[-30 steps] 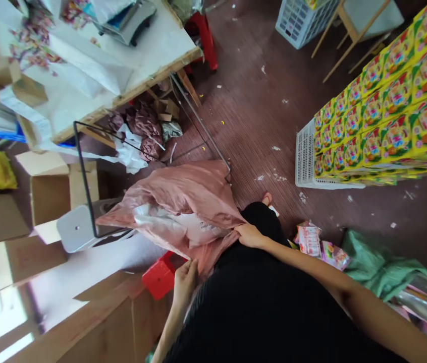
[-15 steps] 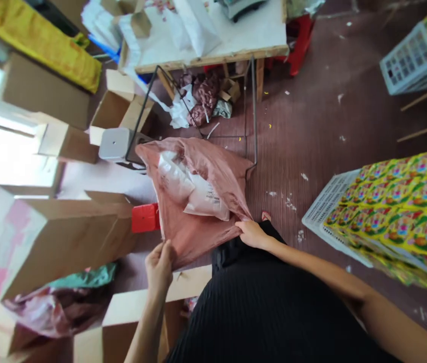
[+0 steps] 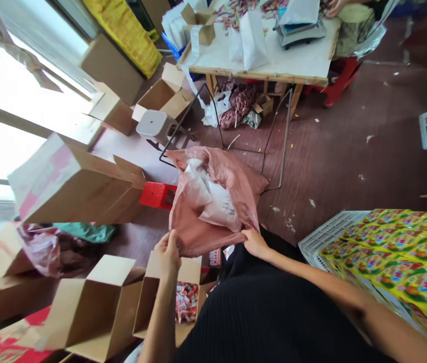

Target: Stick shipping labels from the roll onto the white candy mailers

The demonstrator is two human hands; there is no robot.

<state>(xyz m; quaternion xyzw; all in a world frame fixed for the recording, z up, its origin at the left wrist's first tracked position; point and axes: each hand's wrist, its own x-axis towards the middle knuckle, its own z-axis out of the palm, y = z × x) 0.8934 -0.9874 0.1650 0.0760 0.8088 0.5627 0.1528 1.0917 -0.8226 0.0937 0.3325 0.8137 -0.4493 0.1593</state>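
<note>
A large reddish-pink plastic sack (image 3: 194,232) hangs spread in front of my body, its mouth toward me. My left hand (image 3: 168,248) pinches the near left edge of its rim. On the near right edge, my right hand (image 3: 255,243) grips the rim with curled fingers. Inside lie white filled bags (image 3: 219,206) with dark print on them. The sack's far side rests by a thin metal frame (image 3: 285,141) standing on the floor; how the two touch is partly hidden.
Open cardboard boxes (image 3: 96,307) stand at the lower left, one holding small wrapped pieces (image 3: 187,302). A red stool (image 3: 156,195) and a grey stool (image 3: 155,126) are left of the sack. A crate of yellow packets (image 3: 395,252) stands right. Ahead is a table (image 3: 213,58); another person's hand (image 3: 336,7) shows there.
My view has swung to the right and up along the table, showing another person's hand and a box of wrapped pieces. Both hands keep hold of the sack's rim.
</note>
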